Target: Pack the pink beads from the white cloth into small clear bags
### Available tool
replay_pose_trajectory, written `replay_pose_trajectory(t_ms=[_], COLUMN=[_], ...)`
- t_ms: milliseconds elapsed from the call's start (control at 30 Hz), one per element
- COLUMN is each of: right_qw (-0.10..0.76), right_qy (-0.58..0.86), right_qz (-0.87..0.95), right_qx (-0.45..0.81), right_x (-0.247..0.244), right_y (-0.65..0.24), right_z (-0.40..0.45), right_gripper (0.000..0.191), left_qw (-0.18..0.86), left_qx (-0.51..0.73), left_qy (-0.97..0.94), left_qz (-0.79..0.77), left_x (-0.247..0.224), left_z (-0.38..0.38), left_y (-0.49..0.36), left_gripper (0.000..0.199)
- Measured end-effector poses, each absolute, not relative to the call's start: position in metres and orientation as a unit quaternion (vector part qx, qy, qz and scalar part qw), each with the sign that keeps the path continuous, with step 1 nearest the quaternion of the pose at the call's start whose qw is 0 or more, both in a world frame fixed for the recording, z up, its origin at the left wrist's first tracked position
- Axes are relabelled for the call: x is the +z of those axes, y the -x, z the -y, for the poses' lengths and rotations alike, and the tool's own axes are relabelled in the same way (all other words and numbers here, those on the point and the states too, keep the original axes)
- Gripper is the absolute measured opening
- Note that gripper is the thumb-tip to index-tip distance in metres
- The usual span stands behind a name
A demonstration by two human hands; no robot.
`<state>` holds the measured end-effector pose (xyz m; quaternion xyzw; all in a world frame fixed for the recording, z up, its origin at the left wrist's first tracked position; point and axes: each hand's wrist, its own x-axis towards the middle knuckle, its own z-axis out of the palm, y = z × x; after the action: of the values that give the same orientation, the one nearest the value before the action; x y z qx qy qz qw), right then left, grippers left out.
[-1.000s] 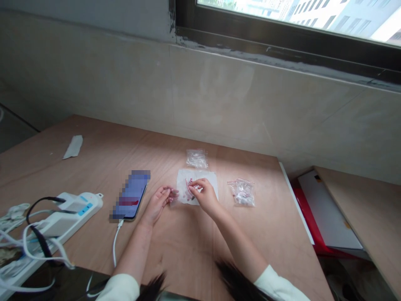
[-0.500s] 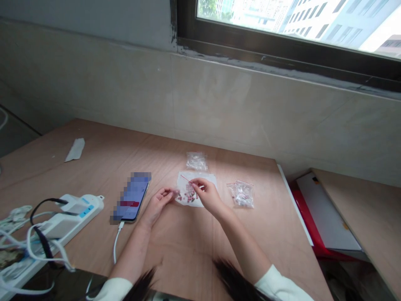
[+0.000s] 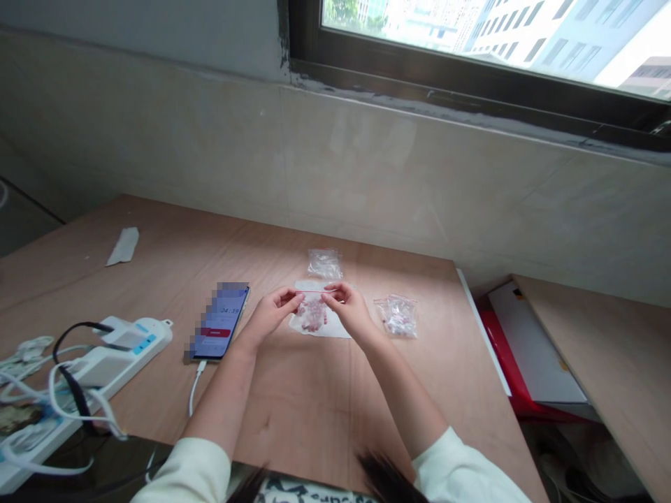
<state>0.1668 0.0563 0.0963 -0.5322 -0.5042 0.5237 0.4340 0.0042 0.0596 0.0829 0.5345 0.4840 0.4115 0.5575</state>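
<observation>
Both my hands are raised over the middle of a plywood table. My left hand and my right hand pinch opposite ends of a thin red-lined edge, apparently the mouth of a small clear zip bag. Small red and white pieces lie bunched in that bag, over a white sheet of paper. A similar clear bag lies beyond the paper. Another, holding small pieces, lies right of my right hand. A smartphone lies left of my left hand.
A white power strip with tangled cables sits at the left table edge, and a white cable runs to the phone. A pale paper strip lies far left. A tiled wall rises behind the table. A white-and-red board stands beyond the right edge.
The red-lined edge, slanted earlier, now runs level between my hands. My hands have drawn closer together, and my left hand's fingers now reach it.
</observation>
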Motion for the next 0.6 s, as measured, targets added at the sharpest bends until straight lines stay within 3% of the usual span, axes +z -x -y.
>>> replay_pose_trajectory(t_ms=[333,467,600], right_qw=[0.428,0.413,0.324], right_qy=[0.526,0.599,0.657], right_qz=[0.464,0.500,0.580], right_qx=[0.569,0.470,0.356], right_x=[0.085,0.058,0.029], right_y=[-0.166,-0.170,-0.171], right_z=[-0.066,-0.058,-0.045], right_gripper=[0.020,0.014,0.007], left_qw=[0.588,0.584,0.575], left_qx=[0.418,0.413,0.418], left_qy=[-0.486,-0.474,-0.468], left_qz=[-0.493,-0.513,-0.525], left_x=[0.081,0.076,0.070], left_z=[-0.066,-0.061,-0.059], left_y=[-0.001,0.004,0.011], left_gripper=[0.029,0.030,0.029])
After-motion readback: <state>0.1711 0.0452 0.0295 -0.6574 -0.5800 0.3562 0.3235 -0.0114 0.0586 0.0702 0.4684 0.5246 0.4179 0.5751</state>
